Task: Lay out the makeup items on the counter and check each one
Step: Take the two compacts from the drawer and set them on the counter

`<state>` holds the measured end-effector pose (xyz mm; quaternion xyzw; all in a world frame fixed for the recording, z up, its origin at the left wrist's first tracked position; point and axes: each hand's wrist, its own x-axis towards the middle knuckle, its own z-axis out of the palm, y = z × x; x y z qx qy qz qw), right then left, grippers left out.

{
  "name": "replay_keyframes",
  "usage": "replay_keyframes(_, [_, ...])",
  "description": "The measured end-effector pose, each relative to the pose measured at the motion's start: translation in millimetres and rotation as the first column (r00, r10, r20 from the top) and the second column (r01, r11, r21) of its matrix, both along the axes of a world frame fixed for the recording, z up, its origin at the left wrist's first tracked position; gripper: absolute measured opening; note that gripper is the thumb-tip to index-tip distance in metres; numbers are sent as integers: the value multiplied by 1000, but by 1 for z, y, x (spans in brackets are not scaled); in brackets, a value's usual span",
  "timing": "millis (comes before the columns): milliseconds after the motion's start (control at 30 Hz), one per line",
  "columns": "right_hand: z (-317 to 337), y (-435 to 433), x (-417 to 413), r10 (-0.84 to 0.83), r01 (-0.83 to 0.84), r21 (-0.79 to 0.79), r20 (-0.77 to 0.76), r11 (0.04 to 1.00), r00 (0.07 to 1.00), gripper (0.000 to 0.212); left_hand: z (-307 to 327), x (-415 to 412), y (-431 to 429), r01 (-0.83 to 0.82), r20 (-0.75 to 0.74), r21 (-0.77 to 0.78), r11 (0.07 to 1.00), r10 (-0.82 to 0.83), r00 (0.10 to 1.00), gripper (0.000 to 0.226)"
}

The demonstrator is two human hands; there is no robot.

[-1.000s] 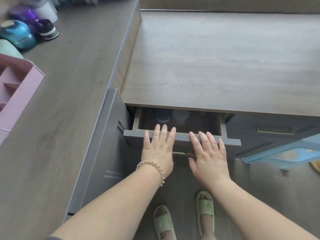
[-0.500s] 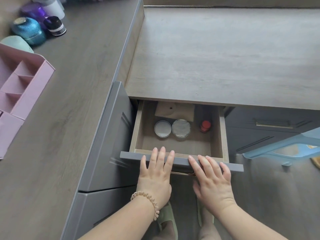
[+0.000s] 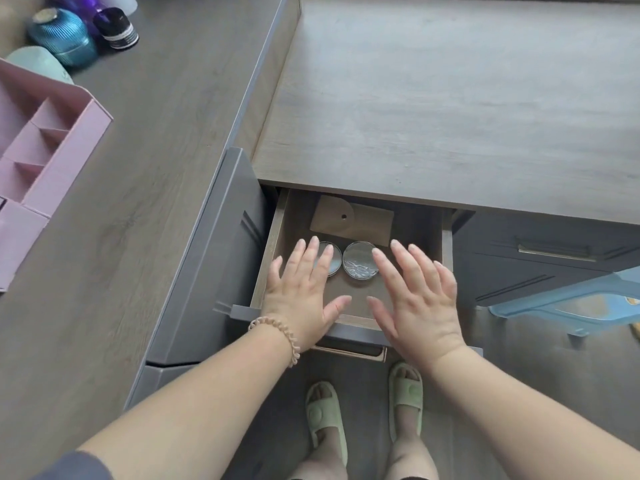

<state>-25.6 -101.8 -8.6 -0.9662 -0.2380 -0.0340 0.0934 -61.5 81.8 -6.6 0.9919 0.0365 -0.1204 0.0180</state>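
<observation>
The left jar [image 3: 336, 259] and right jar [image 3: 360, 264], 2 flat rounds with glossy clear lids, are seen side by side in the open wooden drawer [image 3: 273, 244], before a tan card [image 3: 349, 221]. The left hand [image 3: 301, 292] and right hand [image 3: 415, 299] are held flat above, nothing grasped. Each smooth rim is best pinched and lifted straight onto the matte wood-grain counter [image 3: 450, 98].

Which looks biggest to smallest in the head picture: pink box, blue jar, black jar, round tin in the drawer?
1. The pink box, even though the picture edge cuts it off.
2. The blue jar.
3. The black jar and the uncovered round tin look about alike, so I won't rank them.
</observation>
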Motion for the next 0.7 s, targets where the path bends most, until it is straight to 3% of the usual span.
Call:
replay_keyframes(167, [-20,4,-7,83,-127,-159,-255,979,963,66,-10,-10,-3,-33,-129,-46,998,27,991,77])
replay_keyframes(300, [-23,0,-21,92,-158,-152,-369,976,925,66,-8,-25,-6,-34,-213,-43,998,24,977,78])
replay_keyframes(500, [-17,5,-8,118,-153,-41,-459,987,881,72,-3,-16,-8,-133,-334,-115,984,88,939,86])
replay_keyframes(600, [-27,14,24,81,-114,-49,-436,992,896,75,-14,23,-6,-167,-248,-132,977,131,960,84])
replay_keyframes(700, [-54,23,42,104,-171,-123,-427,977,898,78,-44,54,-8,-123,-257,-34,992,110,960,84])
